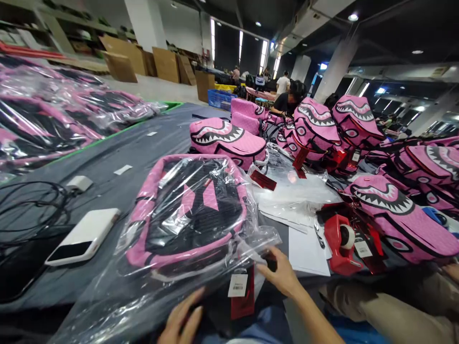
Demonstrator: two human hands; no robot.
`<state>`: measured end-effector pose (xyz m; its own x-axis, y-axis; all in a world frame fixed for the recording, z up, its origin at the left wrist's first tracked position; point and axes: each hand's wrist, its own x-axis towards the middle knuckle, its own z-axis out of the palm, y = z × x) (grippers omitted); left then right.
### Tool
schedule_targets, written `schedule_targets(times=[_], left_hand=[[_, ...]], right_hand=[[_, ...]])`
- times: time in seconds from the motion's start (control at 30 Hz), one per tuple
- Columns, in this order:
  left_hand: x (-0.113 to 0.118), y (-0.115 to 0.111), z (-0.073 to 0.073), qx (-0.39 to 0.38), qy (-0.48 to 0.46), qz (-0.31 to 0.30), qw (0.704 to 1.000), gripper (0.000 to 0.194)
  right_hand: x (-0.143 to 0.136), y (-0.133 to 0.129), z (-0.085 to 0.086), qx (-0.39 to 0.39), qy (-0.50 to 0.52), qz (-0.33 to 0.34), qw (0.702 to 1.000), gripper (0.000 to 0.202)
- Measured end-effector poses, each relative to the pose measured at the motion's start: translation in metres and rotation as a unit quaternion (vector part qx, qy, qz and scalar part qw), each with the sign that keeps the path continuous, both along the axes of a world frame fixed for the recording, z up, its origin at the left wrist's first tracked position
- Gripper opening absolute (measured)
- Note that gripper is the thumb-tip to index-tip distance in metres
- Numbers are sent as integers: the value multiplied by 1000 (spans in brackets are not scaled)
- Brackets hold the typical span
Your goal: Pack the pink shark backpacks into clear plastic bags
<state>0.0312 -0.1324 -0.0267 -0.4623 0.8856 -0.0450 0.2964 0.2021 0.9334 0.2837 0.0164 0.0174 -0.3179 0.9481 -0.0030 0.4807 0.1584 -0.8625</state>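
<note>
A pink and black backpack lies in front of me with its strap side up, inside a clear plastic bag. The bag's loose open end spreads toward me. My right hand pinches the edge of this plastic near the backpack's lower right corner. Below the plastic's near edge, my left hand is slightly blurred, its fingers stretched out beside the film; contact is hard to make out. Between my hands hangs a red tag with a white barcode label.
Pink shark-mouth backpacks crowd the right and back of the table. Clear bags, white paper and a red tape dispenser lie at right. A white power bank and black cables are left. Wrapped backpacks are piled beyond.
</note>
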Motion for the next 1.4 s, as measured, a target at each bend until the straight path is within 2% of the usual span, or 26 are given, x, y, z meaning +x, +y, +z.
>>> schedule_targets(times=[0.07, 0.1, 0.17, 0.23, 0.3, 0.37, 0.47, 0.53, 0.63, 0.7, 0.77, 0.83, 0.87, 0.9, 0.93, 0.97, 1.0, 1.03, 1.1, 1.13, 1.2, 1.27, 1.3, 1.37, 1.4], left_hand=[[28, 28, 7, -13, -59, -28, 998, 66], [40, 43, 12, -27, -80, -33, 996, 70], [57, 66, 24, -45, -152, -28, 987, 72], [65, 77, 37, -74, -266, -38, 960, 70], [66, 75, 46, -104, -386, -50, 915, 71], [64, 66, 48, -116, -462, -51, 878, 70], [70, 52, 41, -130, -495, -51, 858, 67], [81, 48, 30, -142, -475, -45, 868, 65], [98, 50, 11, -132, -384, -39, 913, 60], [102, 51, -2, -140, -318, -81, 934, 63], [93, 48, -10, -172, -264, -160, 936, 68], [75, 43, -8, -161, -156, -233, 946, 63], [65, 42, -1, -118, -70, -257, 957, 56], [56, 44, 8, -43, 35, -272, 961, 46], [49, 50, 21, 49, 147, -283, 946, 35], [46, 58, 34, 144, 253, -295, 910, 24], [47, 70, 48, 226, 342, -313, 857, 23], [51, 85, 60, 279, 413, -337, 799, 31], [65, 114, 74, 306, 504, -409, 696, 33], [73, 127, 74, 290, 528, -454, 656, 24], [83, 144, 64, 251, 545, -539, 591, 12], [84, 150, 43, 240, 543, -585, 552, 19], [80, 149, 32, 251, 538, -591, 546, 19], [69, 144, 15, 299, 518, -571, 563, 17], [63, 140, 11, 328, 505, -555, 574, 15]], right_hand=[[-16, -5, -2, 35, 6, -3, 999, 52], [-23, -4, -1, 30, 16, -6, 999, 49], [-29, 2, 2, -12, 54, -8, 998, 35], [-25, 3, 4, -72, 82, 4, 994, 28], [-13, -3, 6, -139, 95, 34, 985, 34], [0, -14, 7, -215, 121, 89, 965, 48], [12, -28, 8, -274, 166, 153, 935, 62], [14, -32, 6, -260, 185, 146, 937, 66], [12, -32, 3, -220, 182, 109, 952, 63], [12, -31, 2, -172, 125, 88, 973, 50], [15, -30, 5, -122, 38, 60, 990, 33], [21, -28, 12, -88, -42, 29, 995, 21], [24, -28, 16, -74, -77, 20, 994, 18], [26, -29, 19, -55, -112, 13, 992, 16], [28, -30, 21, -30, -146, 10, 989, 14], [28, -34, 21, -4, -176, 11, 984, 12], [27, -39, 17, 26, -201, 13, 979, 10], [26, -46, 11, 61, -220, 16, 973, 8], [22, -64, -10, 145, -241, 19, 959, 8], [21, -73, -23, 193, -242, 18, 951, 11], [22, -88, -46, 294, -226, -9, 929, 15], [29, -92, -54, 405, -174, -9, 898, 17], [32, -90, -50, 448, -139, 6, 883, 23], [37, -77, -27, 484, -83, 37, 871, 30], [36, -66, -12, 478, -75, 41, 874, 29]])
